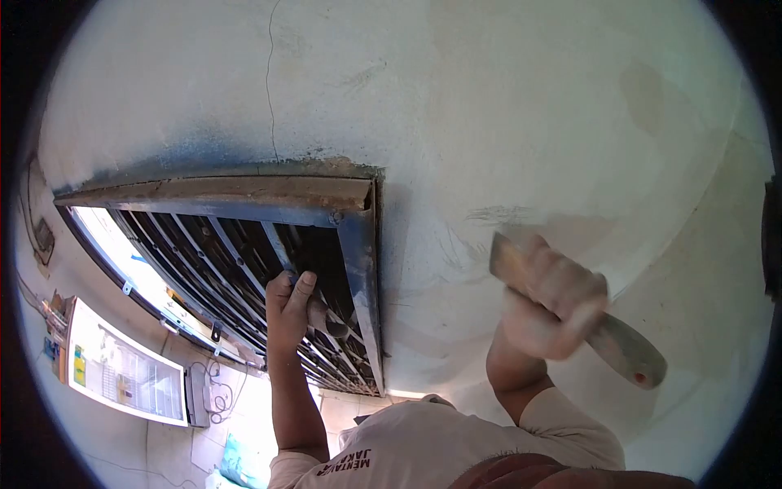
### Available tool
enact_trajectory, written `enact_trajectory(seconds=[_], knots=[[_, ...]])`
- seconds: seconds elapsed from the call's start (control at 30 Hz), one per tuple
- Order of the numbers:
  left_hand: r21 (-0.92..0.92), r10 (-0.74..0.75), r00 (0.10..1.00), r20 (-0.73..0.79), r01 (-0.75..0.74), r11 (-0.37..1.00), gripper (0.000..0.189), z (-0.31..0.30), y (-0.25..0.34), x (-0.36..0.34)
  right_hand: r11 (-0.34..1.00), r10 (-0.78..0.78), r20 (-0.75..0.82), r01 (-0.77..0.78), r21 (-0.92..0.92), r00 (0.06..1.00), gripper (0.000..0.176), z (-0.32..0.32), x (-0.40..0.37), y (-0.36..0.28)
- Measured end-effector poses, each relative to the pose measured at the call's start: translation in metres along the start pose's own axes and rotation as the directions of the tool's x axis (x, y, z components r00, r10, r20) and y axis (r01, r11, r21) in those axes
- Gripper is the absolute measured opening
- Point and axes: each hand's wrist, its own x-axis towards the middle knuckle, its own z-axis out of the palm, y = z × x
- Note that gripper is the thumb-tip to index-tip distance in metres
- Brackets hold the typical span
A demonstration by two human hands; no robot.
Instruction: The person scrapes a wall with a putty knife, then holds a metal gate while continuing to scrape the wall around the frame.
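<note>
My right hand (558,301) is closed around a putty knife (627,350), slightly blurred by motion. Its blade end lies close to the pale wall (472,163), beside dark scuff marks and a damp-looking patch; whether it touches cannot be told. My left hand (291,306) is closed on something by the dark metal grille (356,253). A rounded greyish end shows below its fingers, but the held thing is too hidden to name.
Above the grille runs a rusty metal lintel (244,191). Thin cracks and bluish stains mark the wall over it. At the lower left are a bright framed panel (126,371), hanging cables and a light blue bag (236,460).
</note>
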Motion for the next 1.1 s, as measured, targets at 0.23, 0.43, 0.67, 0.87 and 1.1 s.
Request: enact_trajectory(seconds=[0.23, 0.43, 0.67, 0.87, 1.1], knots=[[-0.007, 0.011, 1.000, 0.000, -0.011, 1.000, 0.027, -0.001, -0.004, 0.000, 0.851, 0.049, -0.068, -0.006, 0.525, 0.996, 0.036, 0.008, 0.002, 0.032], [-0.023, 0.038, 0.998, -0.050, -0.039, 0.999, 0.027, 0.005, -0.002, 0.003, 0.880, -0.045, -0.084, 0.079, 0.468, 0.995, 0.037, -0.002, -0.007, 0.008], [0.017, 0.042, 0.999, -0.026, -0.041, 0.999, 0.030, 0.000, -0.009, 0.004, 0.933, 0.019, -0.012, -0.013, 0.360, 1.000, 0.037, 0.019, -0.010, 0.031], [0.028, 0.056, 0.997, -0.062, -0.055, 0.998, 0.032, -0.002, -0.013, 0.006, 0.942, -0.089, -0.171, 0.139, 0.306, 0.981, 0.034, -0.012, -0.031, 0.038], [-0.030, 0.068, 0.990, -0.121, -0.073, 0.997, 0.028, 0.004, -0.016, 0.003, 0.907, -0.063, -0.336, 0.195, 0.375, 0.940, 0.038, -0.007, -0.029, 0.038]])
